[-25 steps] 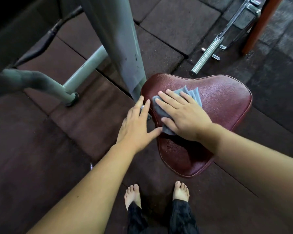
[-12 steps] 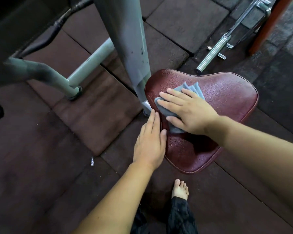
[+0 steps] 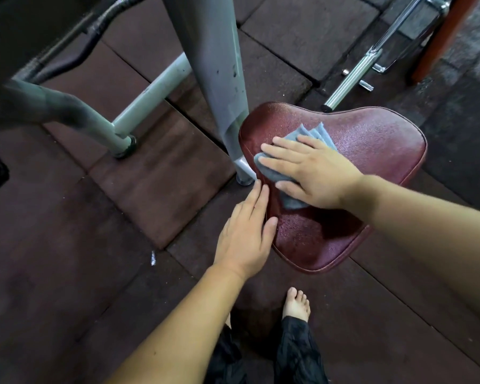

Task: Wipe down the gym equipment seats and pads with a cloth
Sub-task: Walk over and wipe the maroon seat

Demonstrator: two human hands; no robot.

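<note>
Under the right hand (image 3: 319, 173), a folded blue-grey cloth (image 3: 315, 133) lies pressed flat on the maroon seat (image 3: 377, 145), at the seat's edge nearest the grey post (image 3: 214, 65). The right hand is open, fingers straight and spread over the cloth, folds of which show beyond the fingertips and below the thumb. The left hand (image 3: 244, 234), likewise open with fingers straight and together, rests against the seat's side edge just beside the right hand, its thumb on the upper surface, apparently steadying the seat. Fine speckling covers the seat on both sides of the right hand, so it cannot be told which part is wiped. Judged from the cloth's position, this seat is mid-wipe: the broad end beyond the right wrist and the narrow end nearest the bare foot (image 3: 295, 303) likely remain, as do any other pads.
</note>
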